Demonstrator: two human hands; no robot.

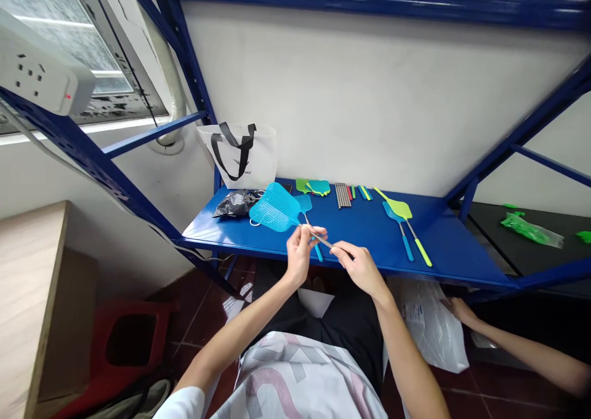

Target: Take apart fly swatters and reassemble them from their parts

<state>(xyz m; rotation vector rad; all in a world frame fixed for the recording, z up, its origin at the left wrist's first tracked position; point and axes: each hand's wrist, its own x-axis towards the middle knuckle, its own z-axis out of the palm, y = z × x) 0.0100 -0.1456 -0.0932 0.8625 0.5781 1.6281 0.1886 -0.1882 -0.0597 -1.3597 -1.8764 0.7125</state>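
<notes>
A blue fly swatter [276,207] is held up in front of me over the front of the blue table, its head pointing left. My left hand [300,256] pinches it where the head meets the metal rod. Farther along, my right hand [359,265] is closed around the rod's other end, and no coloured grip shows there. Partly behind my left hand, another blue swatter [305,203] lies on the table. To the right rest a blue swatter [406,247] and a yellow-green swatter [422,250], their heads overlapping.
Loose swatter heads [318,187], metal rods [343,195] and coloured grips [364,192] lie along the back of the blue table [360,234]. At left stand a white bag [258,154] and a black plastic bundle [236,203]. Another person's hand [462,311] touches a clear plastic bag [434,327].
</notes>
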